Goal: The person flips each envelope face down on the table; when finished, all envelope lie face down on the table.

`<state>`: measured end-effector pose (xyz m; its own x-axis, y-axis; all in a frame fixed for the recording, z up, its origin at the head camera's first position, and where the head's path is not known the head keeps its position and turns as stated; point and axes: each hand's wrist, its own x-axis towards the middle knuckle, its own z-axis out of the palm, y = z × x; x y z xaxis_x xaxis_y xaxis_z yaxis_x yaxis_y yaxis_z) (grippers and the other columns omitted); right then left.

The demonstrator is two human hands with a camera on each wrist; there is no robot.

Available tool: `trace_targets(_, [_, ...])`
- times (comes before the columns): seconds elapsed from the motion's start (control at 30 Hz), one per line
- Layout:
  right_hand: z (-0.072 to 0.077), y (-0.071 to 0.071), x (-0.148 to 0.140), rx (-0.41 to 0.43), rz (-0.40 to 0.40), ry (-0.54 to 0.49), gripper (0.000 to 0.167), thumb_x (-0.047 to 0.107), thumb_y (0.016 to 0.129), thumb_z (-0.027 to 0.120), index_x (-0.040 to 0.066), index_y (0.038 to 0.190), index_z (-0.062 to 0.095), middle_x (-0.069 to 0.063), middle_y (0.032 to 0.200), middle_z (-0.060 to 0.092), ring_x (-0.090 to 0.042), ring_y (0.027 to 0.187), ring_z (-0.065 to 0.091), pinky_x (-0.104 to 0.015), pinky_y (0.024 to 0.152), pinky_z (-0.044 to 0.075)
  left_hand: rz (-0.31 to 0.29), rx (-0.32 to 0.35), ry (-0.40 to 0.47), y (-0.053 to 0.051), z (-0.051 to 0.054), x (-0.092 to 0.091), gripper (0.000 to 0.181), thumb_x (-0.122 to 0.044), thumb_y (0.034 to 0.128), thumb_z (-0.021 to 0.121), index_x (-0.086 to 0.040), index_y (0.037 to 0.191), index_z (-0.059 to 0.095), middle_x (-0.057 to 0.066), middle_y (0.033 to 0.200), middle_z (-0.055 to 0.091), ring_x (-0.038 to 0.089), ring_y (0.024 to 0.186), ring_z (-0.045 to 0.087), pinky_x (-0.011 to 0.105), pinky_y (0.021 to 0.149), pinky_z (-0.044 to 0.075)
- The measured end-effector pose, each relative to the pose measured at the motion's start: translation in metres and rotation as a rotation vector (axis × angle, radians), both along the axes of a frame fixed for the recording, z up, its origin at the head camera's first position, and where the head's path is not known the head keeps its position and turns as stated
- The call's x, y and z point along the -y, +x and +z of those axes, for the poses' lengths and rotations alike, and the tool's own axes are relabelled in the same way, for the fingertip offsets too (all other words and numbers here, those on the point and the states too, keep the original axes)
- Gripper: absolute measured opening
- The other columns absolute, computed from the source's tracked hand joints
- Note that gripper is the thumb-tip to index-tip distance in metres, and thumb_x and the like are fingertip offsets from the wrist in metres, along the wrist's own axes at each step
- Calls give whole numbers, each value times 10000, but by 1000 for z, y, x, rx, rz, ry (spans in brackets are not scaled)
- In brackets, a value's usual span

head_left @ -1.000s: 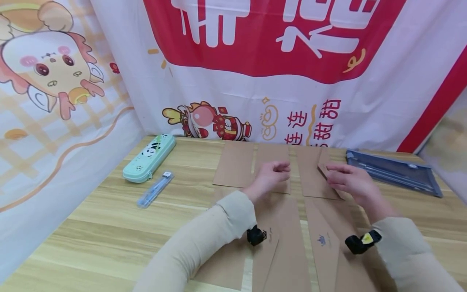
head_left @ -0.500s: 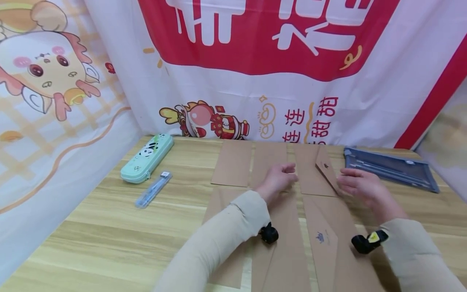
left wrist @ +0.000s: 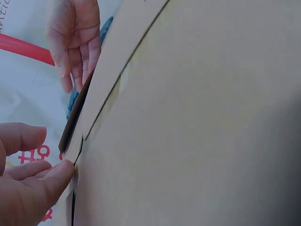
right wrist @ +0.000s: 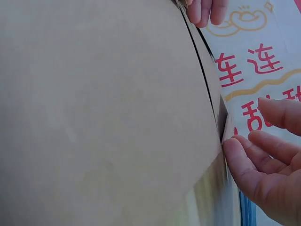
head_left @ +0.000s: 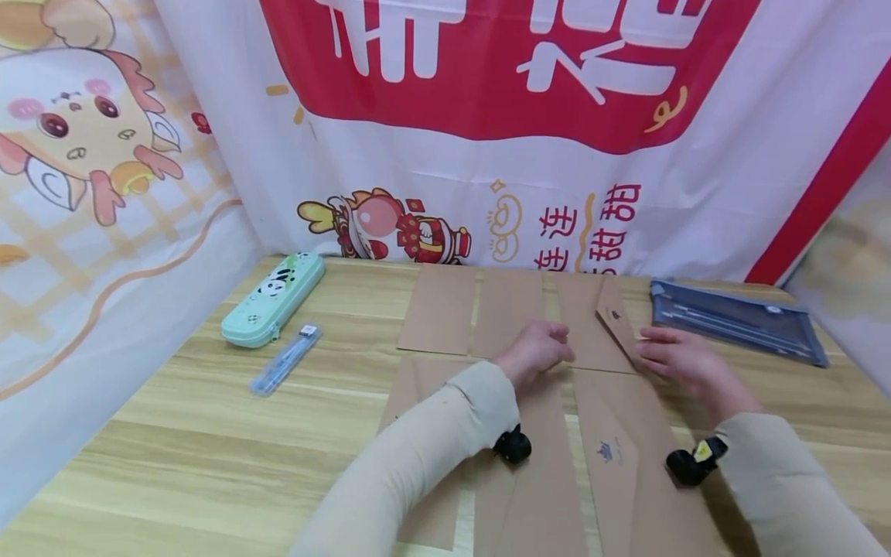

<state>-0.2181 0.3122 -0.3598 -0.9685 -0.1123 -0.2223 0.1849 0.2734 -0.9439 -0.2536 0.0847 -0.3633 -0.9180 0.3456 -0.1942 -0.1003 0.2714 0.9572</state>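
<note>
Has left hand and right hand near opposite edges of brown rectangular paper envelope, with fingers slightly spread.

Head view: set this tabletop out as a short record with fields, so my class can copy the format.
Surface: wood-grain table
Back row: three brown envelopes, side by side
Lifted part: flap of the rightmost envelope
Left hand: at the back row, thumb and fingers apart
Right hand: beside that flap, thumb and fingers apart; contact unclear
Far left: mint pencil case, panda print
Near it: slim clear case
Far right: dark blue pouch
</note>
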Motion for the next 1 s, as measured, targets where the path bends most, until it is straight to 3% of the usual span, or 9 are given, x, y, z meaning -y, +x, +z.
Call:
trace_targets(0.07, [0,-1,2,10,0,37,635,101,941,498,-155,1400,142,-263,1279,445,90,872,546,-198,850,506,4,16,7,0,-1,-2,521,44,762,670,-2,1265,536,149,1235,584,245,1161,533,316,976,447])
trace_targets(0.13, [0,-1,3,16,-3,62,631,111,942,501,-150,1400,156,-322,1392,287,98,875,535,-198,857,503,7,31,13,0,-1,-2,516,35,771,668,-2,1268,533,147,1240,581,247,1166,530,325,984,441])
trace_targets(0.37, [1,-2,2,31,5,89,619,115,942,502,-144,1400,176,-321,1416,262,118,869,514,-190,864,496,40,55,52,2,0,0,487,17,791,654,-11,1264,542,116,1244,583,236,1175,520,336,997,431])
trace_targets(0.63, [6,-7,5,35,56,117,601,116,944,503,-164,1381,199,-343,1407,268,51,919,546,-240,896,495,101,79,112,4,1,1,482,34,808,620,-27,1278,535,115,1244,585,238,1188,513,335,1007,421])
trace_targets(1.0, [6,-16,22,14,108,87,610,83,932,516,-190,1368,189,-347,1381,302,66,892,553,-231,884,500,135,-33,170,4,4,14,482,91,815,577,10,1286,515,136,1213,601,222,1149,544,297,941,473])
